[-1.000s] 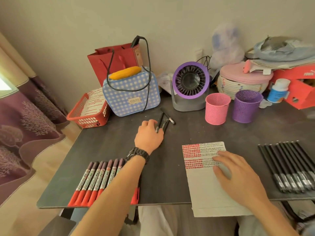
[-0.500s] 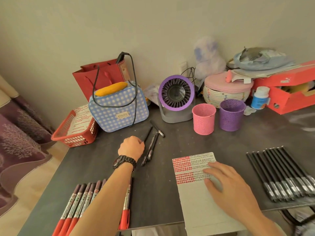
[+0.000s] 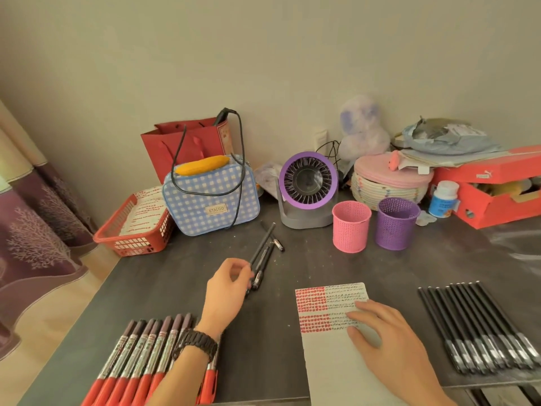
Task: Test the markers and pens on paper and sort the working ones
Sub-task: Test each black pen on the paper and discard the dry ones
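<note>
My left hand [image 3: 229,284] reaches to a small cluster of black pens [image 3: 262,255] lying mid-table, and its fingertips pinch the near end of one of them. My right hand [image 3: 389,335] rests flat on the grey paper [image 3: 328,350], which carries rows of red and black test marks at its top. A row of several red markers [image 3: 140,364] lies at the front left, partly under my left forearm. Several black pens [image 3: 480,329] lie side by side at the right. A pink mesh cup [image 3: 350,226] and a purple mesh cup [image 3: 397,223] stand behind the paper.
Along the back of the dark table [image 3: 292,268] stand a red basket [image 3: 134,230], a blue checked bag [image 3: 210,200] with a cable, a purple fan [image 3: 307,189], a lidded woven basket [image 3: 389,183], a small bottle [image 3: 443,199] and an orange shoebox [image 3: 491,194].
My left hand has drawn back from the far side of the loose pens toward me and now pinches one at its near end. The right hand stays on the paper. The camera tilted up.
</note>
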